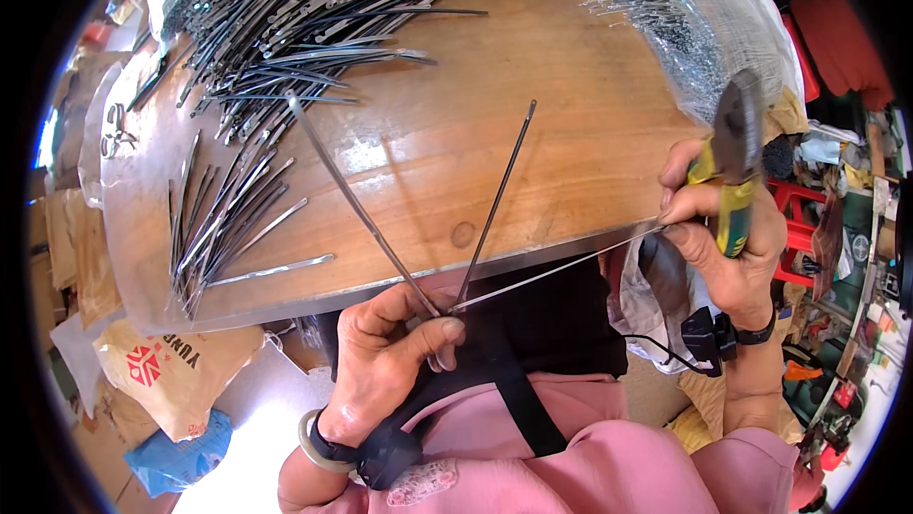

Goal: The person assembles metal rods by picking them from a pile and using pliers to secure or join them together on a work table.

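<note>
Near the table's front edge, my left hand (pixel 380 348) pinches the lower ends of two slim metal strips. The left strip (pixel 357 205) and the darker right strip (pixel 499 181) rise from my fingers in a V. From that pinch a thin pale wire (pixel 561 269) runs up to my right hand (pixel 728 252), whose thumb and fingertip close on its far end. Pliers (pixel 737 129) with yellow-green handles are also held in my right hand, jaws pointing up. My left fingers hide how the strips and wire meet.
A large heap of dark metal strips (pixel 285 29) covers the table's (pixel 571 86) far left, with a smaller bunch (pixel 233 219) nearer. Plastic-wrapped thin wires (pixel 685 24) lie at the far right. A paper bag (pixel 171 371) and a red stool (pixel 797 219) stand beside the table.
</note>
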